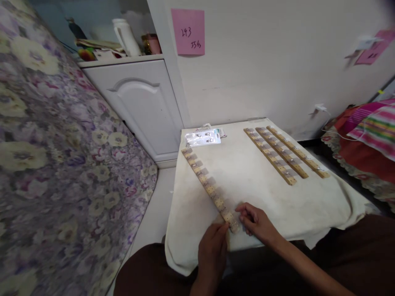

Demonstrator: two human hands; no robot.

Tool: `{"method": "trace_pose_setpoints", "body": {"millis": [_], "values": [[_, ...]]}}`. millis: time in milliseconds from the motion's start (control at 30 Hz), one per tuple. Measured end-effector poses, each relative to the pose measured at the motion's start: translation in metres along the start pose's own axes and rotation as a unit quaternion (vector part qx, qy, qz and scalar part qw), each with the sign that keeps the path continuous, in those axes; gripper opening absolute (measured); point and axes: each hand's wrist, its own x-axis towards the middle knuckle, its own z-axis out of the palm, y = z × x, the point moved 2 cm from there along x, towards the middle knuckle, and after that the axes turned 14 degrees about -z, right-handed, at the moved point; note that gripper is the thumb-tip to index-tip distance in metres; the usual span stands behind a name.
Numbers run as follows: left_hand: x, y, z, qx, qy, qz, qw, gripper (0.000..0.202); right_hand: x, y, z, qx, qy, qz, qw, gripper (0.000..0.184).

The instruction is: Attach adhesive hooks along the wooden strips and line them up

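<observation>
A long wooden strip [203, 179] lies slantwise on the cloth-covered table, with small clear plastic pieces and metal bits set along it. My left hand [212, 246] is closed at the strip's near end, thumb and fingertips pressed against its edge. Just right of that end, my right hand [257, 222] hovers with its fingers curled in together beside a clear plastic piece [235, 226]. Whether anything small sits in those right fingers is hidden. Beyond the strip's far end rests a clear blister pack [202, 138] holding small metal parts.
Several similar strips, one of them a wooden strip [270, 156], lie side by side on the table's right half. A white cloth [247, 172] covers the tabletop. Floral curtain [101, 172] hangs at left; a white cabinet [138, 111] and wall stand behind. Red bedding [354, 156] is at right.
</observation>
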Motion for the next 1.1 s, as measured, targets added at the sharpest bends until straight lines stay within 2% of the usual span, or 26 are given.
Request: {"method": "trace_pose_setpoints", "body": {"millis": [133,367,600,1100], "values": [[0.001,0.000,0.002,0.020,0.010,0.006,1.000,0.039,-0.001,-0.003,0.001,-0.023,0.005,-0.001,1.000,0.017],[0.004,0.004,-0.001,0.021,0.003,-0.004,1.000,0.035,0.001,-0.015,-0.001,-0.162,0.010,-0.076,0.984,0.006],[0.005,0.004,-0.001,0.041,-0.014,-0.001,0.999,0.034,0.002,-0.012,0.000,-0.137,0.017,-0.065,0.988,0.005],[0.006,0.011,-0.005,0.062,-0.005,-0.016,0.998,0.027,0.004,-0.014,0.001,-0.167,0.033,-0.069,0.983,0.005]]}}
